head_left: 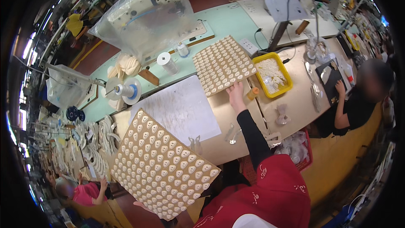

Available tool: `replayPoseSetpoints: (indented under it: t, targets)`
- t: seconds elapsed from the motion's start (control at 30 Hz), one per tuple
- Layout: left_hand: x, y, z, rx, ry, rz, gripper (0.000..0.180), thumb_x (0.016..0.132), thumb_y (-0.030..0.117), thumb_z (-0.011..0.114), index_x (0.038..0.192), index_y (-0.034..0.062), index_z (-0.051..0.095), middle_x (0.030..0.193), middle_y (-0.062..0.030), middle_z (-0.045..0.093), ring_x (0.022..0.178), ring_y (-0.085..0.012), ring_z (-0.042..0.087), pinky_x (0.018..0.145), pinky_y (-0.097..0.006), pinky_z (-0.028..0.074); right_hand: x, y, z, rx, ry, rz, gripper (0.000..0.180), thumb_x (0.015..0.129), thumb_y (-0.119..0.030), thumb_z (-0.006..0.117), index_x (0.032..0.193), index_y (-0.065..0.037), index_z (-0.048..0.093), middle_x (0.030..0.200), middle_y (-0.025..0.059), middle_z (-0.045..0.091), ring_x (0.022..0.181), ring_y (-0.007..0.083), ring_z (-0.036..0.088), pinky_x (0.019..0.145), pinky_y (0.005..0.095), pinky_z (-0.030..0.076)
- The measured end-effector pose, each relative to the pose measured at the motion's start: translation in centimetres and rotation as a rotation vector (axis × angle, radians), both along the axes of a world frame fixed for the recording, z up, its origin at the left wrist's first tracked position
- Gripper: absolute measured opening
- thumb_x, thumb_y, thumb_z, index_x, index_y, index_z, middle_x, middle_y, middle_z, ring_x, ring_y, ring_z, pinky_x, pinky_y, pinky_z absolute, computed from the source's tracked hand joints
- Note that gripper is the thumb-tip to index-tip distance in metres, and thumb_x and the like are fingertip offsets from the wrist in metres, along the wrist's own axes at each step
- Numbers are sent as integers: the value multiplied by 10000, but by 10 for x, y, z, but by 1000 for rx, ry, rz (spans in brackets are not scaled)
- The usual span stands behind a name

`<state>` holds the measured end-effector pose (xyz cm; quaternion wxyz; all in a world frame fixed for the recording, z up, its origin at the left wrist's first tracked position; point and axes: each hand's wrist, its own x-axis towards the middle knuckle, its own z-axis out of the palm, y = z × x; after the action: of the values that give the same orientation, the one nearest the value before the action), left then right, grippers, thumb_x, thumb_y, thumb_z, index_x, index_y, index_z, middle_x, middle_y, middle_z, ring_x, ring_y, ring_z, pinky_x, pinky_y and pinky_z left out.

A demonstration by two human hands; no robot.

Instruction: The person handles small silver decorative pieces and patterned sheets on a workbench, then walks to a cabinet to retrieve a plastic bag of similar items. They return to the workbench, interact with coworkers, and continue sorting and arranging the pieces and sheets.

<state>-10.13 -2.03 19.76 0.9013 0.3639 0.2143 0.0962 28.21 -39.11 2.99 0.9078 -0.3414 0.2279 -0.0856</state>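
My left hand supports a brown board from its lower edge, the fingers mostly hidden beneath it. Rows of small white, rounded pieces cover this board, which is tilted off the table's near left side. With my right arm stretched forward, my right hand grips the near edge of a second brown board lying on the table. It bears similar rows of white pieces. Just right of that hand stands a small orange-capped bottle. A yellow tray with small white pieces lies beyond the bottle.
A white sheet lies between the boards. Thread spools and a plastic-covered sewing machine stand at the back. Metal tools lie near the table's front edge. A co-worker in black sits at the right, another in pink at lower left.
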Motion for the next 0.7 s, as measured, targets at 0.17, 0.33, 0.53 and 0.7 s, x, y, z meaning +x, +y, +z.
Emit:
replayPoseSetpoints:
  t: [0.17, 0.33, 0.53, 0.7]
  targets:
    - [-9, 26, 0, -33, -40, -137, 869, 903, 699, 383, 1515, 116, 182, 1524, -174, 255, 1355, -365, 334, 1088, -575, 328, -122, 5, 39, 64, -37, -73, 232, 1034, -156, 361, 1250, -108, 430, 1246, 34, 534, 1116, 175, 544, 939, 438, 462]
    - [-23, 76, 1, -70, -72, -349, 868, 903, 698, 386, 1513, 114, 189, 1521, -172, 262, 1350, -364, 343, 1086, -570, 332, -282, 18, 61, 94, -83, -209, 241, 1030, -140, 368, 1242, -96, 473, 1195, 34, 574, 1054, 178, 579, 911, 407, 486]
    - [-30, 143, -4, -158, -49, -540, 867, 903, 697, 389, 1511, 111, 196, 1518, -170, 271, 1343, -362, 353, 1084, -563, 337, -463, 36, 97, -25, -25, -456, 271, 1021, -165, 410, 1279, -96, 459, 1219, 41, 567, 1088, 188, 565, 911, 376, 476]
    - [-32, 149, -4, -205, -76, -713, 866, 903, 697, 391, 1510, 108, 203, 1515, -168, 279, 1338, -361, 361, 1083, -558, 341, -613, 58, 118, -83, -57, -777, 251, 1002, -172, 456, 1238, -92, 482, 1213, 64, 574, 1110, 227, 549, 955, 412, 449]
